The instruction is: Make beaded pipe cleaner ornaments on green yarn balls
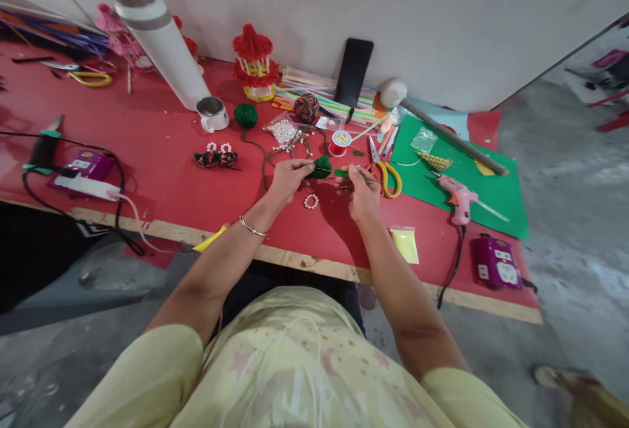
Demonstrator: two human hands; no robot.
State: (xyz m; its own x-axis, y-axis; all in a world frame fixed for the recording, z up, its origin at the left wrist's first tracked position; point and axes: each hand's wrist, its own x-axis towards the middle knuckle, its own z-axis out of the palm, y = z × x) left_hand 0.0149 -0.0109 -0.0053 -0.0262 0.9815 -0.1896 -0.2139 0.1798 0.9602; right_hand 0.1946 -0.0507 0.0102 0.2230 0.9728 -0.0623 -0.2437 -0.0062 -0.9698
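Observation:
My left hand (289,177) pinches a small piece of dark green yarn work (322,167) just above the red tabletop. A green yarn strand (264,156) trails from near this hand towards a green yarn ball (246,115). My right hand (362,192) is closed on a crochet hook (341,173) with a green handle, its thin shaft reaching to the yarn piece. Below the hands lies a ring of white beads (310,202). Scissors (386,172) with yellow handles rest beside my right fingers. A red thread spool (340,143) stands behind the yarn piece.
White beads (284,132) spill from a bag, near a multicoloured yarn ball (306,108). On the left are a mug (213,115), a tall white bottle (160,41) and a decorated dark yarn bow (216,158). A pink glue gun (460,198) lies right, by a purple socket box (496,263).

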